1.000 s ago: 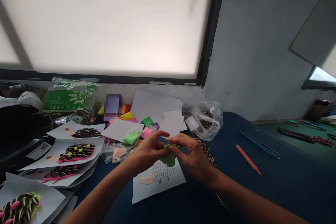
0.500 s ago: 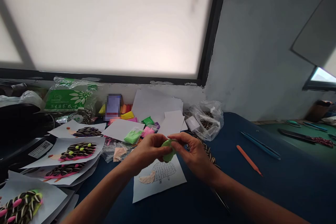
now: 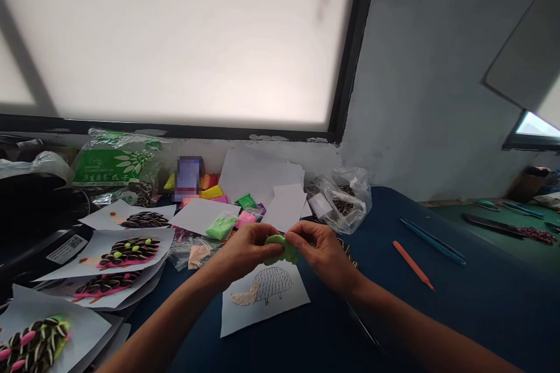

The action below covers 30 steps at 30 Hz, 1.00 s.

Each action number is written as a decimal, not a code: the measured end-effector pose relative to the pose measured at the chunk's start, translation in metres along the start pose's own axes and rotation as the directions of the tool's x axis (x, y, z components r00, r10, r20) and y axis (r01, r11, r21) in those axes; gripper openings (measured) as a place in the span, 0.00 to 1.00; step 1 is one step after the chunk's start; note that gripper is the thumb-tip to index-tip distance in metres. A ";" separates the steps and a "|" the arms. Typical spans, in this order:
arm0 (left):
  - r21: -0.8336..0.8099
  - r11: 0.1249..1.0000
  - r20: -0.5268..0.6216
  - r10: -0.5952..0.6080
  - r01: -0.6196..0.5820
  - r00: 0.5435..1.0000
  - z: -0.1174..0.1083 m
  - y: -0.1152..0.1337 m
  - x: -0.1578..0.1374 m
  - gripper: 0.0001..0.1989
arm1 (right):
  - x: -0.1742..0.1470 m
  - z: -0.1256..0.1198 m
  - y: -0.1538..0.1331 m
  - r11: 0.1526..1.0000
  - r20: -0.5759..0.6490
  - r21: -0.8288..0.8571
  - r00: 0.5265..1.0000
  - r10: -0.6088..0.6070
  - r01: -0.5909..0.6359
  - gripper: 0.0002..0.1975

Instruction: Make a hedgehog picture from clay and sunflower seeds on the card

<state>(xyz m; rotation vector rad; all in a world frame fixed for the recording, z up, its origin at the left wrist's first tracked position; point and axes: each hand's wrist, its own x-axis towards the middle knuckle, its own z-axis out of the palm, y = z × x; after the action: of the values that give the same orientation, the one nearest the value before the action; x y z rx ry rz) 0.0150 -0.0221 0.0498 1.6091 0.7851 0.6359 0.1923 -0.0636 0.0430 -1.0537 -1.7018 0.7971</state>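
A flattened piece of light-green modelling clay [image 3: 282, 249] is pinched between both hands above the table. My left hand [image 3: 247, 250] grips its left side with thumb and fingers. On the upper right edge, my right hand [image 3: 321, 253] pinches it the same way. Below the clay lies a white sheet [image 3: 240, 323] with a drawn hedgehog [image 3: 275, 285], its back filled with small marks. Pale peach clay [image 3: 245, 296] covers the head part of the drawing. Sunflower seeds [image 3: 347, 250] lie partly hidden behind my right hand.
Finished seed hedgehog pictures [image 3: 129, 253] are stacked at left. Clay packets [image 3: 221, 226] and white paper [image 3: 262, 172] lie at the back, beside a plastic bag of seeds [image 3: 343, 201]. An orange tool [image 3: 413, 266] and blue tweezers [image 3: 433, 240] rest at right; a thin metal tool [image 3: 366, 329] lies near my right forearm.
The green clay has been turned and now spreads wider sideways between my fingers. My right hand has shifted its pinch along the edge.
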 end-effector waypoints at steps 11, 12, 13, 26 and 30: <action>0.087 0.996 0.018 -0.020 0.019 1.000 0.002 0.003 -0.001 0.12 | 0.000 0.001 0.000 0.999 0.004 0.015 0.999 0.046 -0.046 0.10; 0.081 0.996 0.016 -0.024 0.022 1.000 0.001 0.003 0.000 0.12 | 0.000 0.001 0.000 0.999 0.005 0.028 0.999 0.038 -0.038 0.11; 0.075 0.997 0.016 -0.023 0.021 1.000 0.001 0.002 0.000 0.13 | 0.000 0.001 -0.001 0.999 0.013 0.040 0.999 0.031 -0.031 0.12; 0.029 0.999 0.006 -0.017 0.017 1.000 0.000 -0.005 0.001 0.13 | -0.001 0.002 0.001 0.999 0.020 0.000 0.999 0.040 -0.040 0.14; -0.023 0.999 0.042 -0.026 0.027 0.999 -0.001 -0.002 0.000 0.13 | 0.000 0.000 0.000 0.999 0.002 0.018 1.000 0.029 -0.029 0.14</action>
<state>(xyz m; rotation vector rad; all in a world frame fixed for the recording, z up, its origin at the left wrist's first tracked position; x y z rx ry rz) 0.0137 -0.0212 0.0479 1.5830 0.7648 0.5886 0.1918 -0.0642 0.0431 -1.0673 -1.6813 0.8310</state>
